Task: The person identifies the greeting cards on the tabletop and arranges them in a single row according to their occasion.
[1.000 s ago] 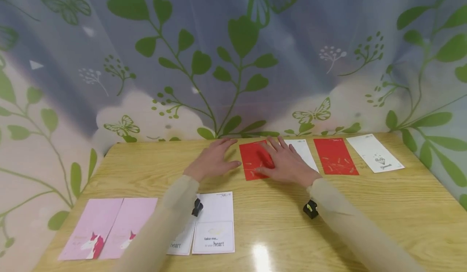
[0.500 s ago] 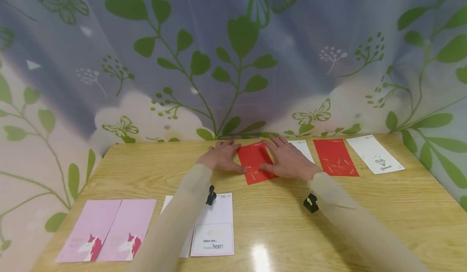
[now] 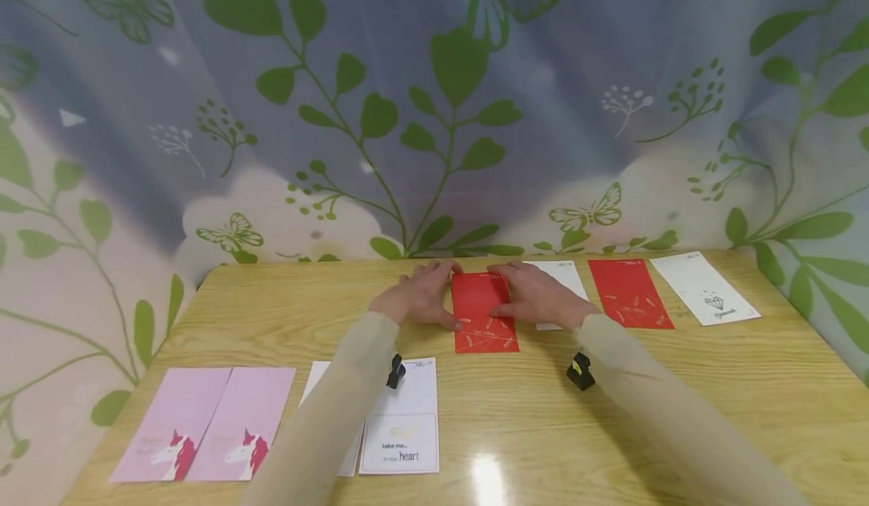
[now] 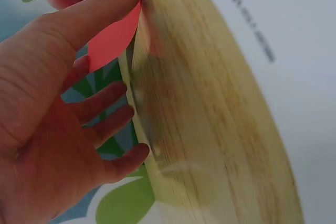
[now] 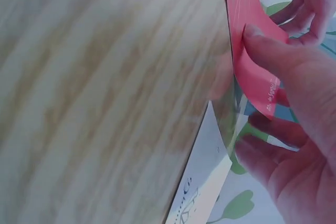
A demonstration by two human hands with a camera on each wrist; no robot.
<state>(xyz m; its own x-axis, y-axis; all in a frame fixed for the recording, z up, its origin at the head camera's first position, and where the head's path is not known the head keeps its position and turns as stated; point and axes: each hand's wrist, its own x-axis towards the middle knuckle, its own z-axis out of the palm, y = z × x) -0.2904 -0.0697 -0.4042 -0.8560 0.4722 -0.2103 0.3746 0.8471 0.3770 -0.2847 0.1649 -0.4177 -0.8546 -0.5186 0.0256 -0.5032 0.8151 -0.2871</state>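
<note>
A red card (image 3: 483, 317) lies lengthwise at the table's far middle, its far end held between my two hands. My left hand (image 3: 421, 301) grips its left edge. In the left wrist view the thumb (image 4: 100, 9) presses on the red card (image 4: 113, 32), with the fingers curled behind it. My right hand (image 3: 539, 301) grips the right edge. The right wrist view shows that thumb (image 5: 262, 45) on the red card (image 5: 247, 72), which is raised off the wood there, fingers behind.
A white card (image 3: 566, 276) sits partly under my right hand, then a second red card (image 3: 630, 293) and a white card with a diamond (image 3: 704, 287). Near me lie two pink unicorn cards (image 3: 204, 424) and white "heart" cards (image 3: 403, 423). A leaf-print curtain (image 3: 434, 114) backs the wooden table (image 3: 679, 385).
The red card has slid toward me and turned straight. My left hand moved right onto its left edge, and both hands now grip its sides instead of lying flat.
</note>
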